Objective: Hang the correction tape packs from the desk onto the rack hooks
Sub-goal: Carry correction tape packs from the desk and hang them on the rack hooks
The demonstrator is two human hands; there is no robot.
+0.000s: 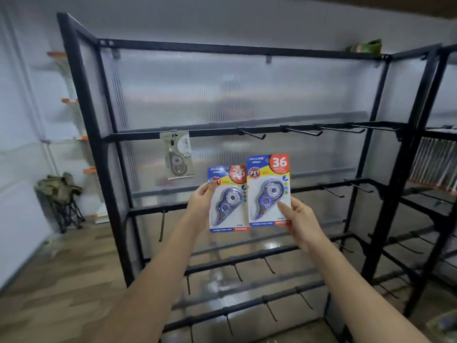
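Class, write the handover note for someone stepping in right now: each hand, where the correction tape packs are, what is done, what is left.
Left hand pinches one correction tape pack by its upper left edge.
Right hand holds a second pack by its lower right edge.
Both packs are held up in front of the rack.
Done: one grey pack already hangs on the middle bar, at left.
Left: hang both held packs on free hooks. The desk is out of view.
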